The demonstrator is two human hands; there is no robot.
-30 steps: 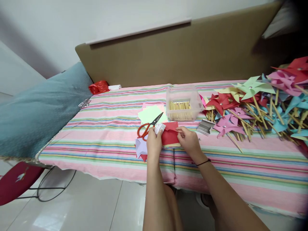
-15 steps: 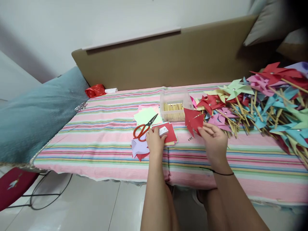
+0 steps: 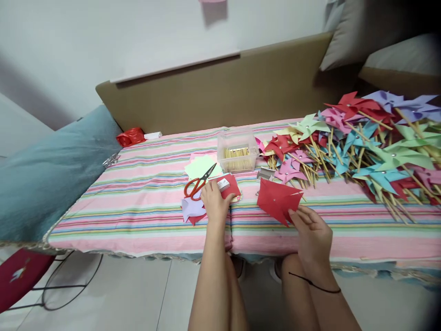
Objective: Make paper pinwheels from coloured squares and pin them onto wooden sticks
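Observation:
My right hand (image 3: 313, 230) pinches one corner of a red square of paper (image 3: 277, 200), with slits cut in from its corners and a small hole at its middle. On the left, my left hand (image 3: 215, 200) rests with fingers spread and thumb apart, beside a small white box (image 3: 223, 185). The box lies on a stack of red paper (image 3: 234, 184). Red-handled scissors (image 3: 198, 184) lie against my left fingers, their blades over pale green paper (image 3: 203, 165). A purple cut paper (image 3: 193, 208) lies just left of that hand.
A clear plastic box (image 3: 237, 149) of thin sticks stands behind the papers. A small grey open tray (image 3: 266, 174) is beside it. Many paper pinwheels (image 3: 347, 133) on sticks are heaped at right. A red plastic bag (image 3: 131, 137) lies far left on the striped cloth (image 3: 138, 207).
The red paper has come down and nearer, turned flatter to view, uncovering the small grey tray. My left hand stays by the white box. The whole view has shifted slightly right.

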